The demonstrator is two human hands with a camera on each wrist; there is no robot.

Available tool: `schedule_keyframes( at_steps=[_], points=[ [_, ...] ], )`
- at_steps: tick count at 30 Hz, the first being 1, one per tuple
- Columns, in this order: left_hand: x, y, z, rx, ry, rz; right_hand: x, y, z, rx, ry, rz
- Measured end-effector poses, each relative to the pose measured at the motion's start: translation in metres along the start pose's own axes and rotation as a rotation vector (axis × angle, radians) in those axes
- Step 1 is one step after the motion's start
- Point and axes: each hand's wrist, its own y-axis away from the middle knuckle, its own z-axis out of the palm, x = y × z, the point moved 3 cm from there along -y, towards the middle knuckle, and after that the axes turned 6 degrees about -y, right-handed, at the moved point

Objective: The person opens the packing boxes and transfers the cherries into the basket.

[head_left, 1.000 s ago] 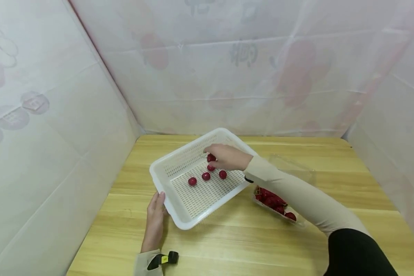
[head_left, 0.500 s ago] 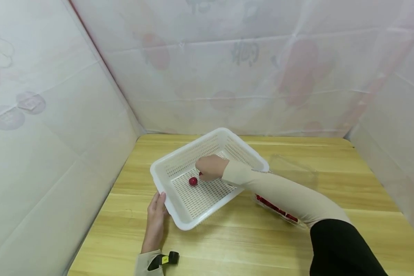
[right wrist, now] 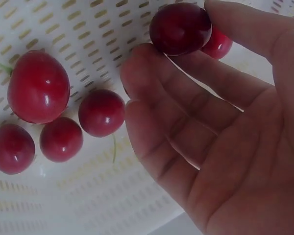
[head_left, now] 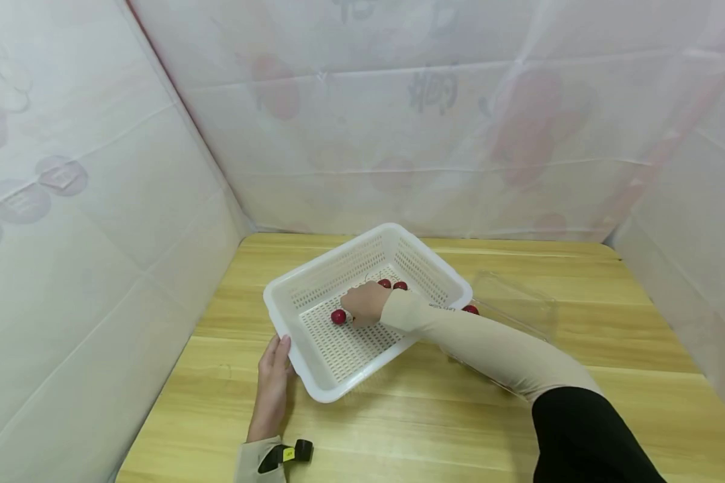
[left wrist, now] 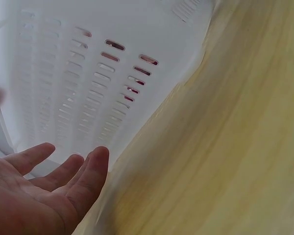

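Observation:
A white plastic basket [head_left: 314, 379] with slotted walls stands at an angle on the table. My left hand [head_left: 272, 376] holds its left corner, thumb at the rim; in the left wrist view the other fingers [left wrist: 90, 174] lie along the outside wall. My right hand [head_left: 365, 303] reaches down inside the basket. In the right wrist view its thumb and fingers pinch a dark red cherry [right wrist: 180, 28]. Several other cherries [right wrist: 102, 112] lie on the slotted floor, some with green stems. One cherry [head_left: 338, 316] sits just left of the right hand, two more cherries [head_left: 393, 285] behind it.
To the right of the basket is a clear plastic box [head_left: 513, 305] on the wooden table [head_left: 399, 436]. A cherry [head_left: 470, 309] shows in it; the right sleeve [head_left: 489, 342] hides much of the rest. Pale printed sheets [head_left: 399, 147] wall the back and sides.
My right hand has moved left and lower inside the basket, away from the cherries at the back. Its sleeve now covers more of the clear box. The left hand and basket have stayed put.

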Motion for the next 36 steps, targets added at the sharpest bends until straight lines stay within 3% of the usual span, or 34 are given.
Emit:
schedule_keyframes(
  at_steps=[4,7,12,17,23,27,31,36],
  points=[
    [0.001,-0.002,0.001,0.006,-0.006,-0.009,0.007,0.003,-0.003,-0.019,-0.078,0.031],
    [0.002,-0.003,0.002,0.008,-0.021,-0.010,0.013,0.019,-0.019,0.013,-0.163,0.034],
    [0.002,-0.003,0.006,0.005,-0.023,-0.009,0.022,0.066,-0.046,0.192,-0.276,-0.060],
    [0.002,-0.003,0.007,-0.001,-0.016,-0.017,0.039,0.127,-0.047,0.346,-0.364,-0.100],
    [0.001,0.000,0.006,0.004,-0.016,-0.024,0.077,0.202,-0.014,0.507,-0.456,0.059],
    [0.001,0.000,0.005,0.006,-0.019,-0.021,0.099,0.236,0.023,0.488,-0.512,0.216],
    [0.001,-0.001,0.004,0.013,-0.009,-0.018,0.110,0.256,0.060,0.413,-0.527,0.308],
    [0.000,-0.002,0.006,0.005,0.011,-0.018,0.116,0.265,0.091,0.409,-0.505,0.320]
  ],
)
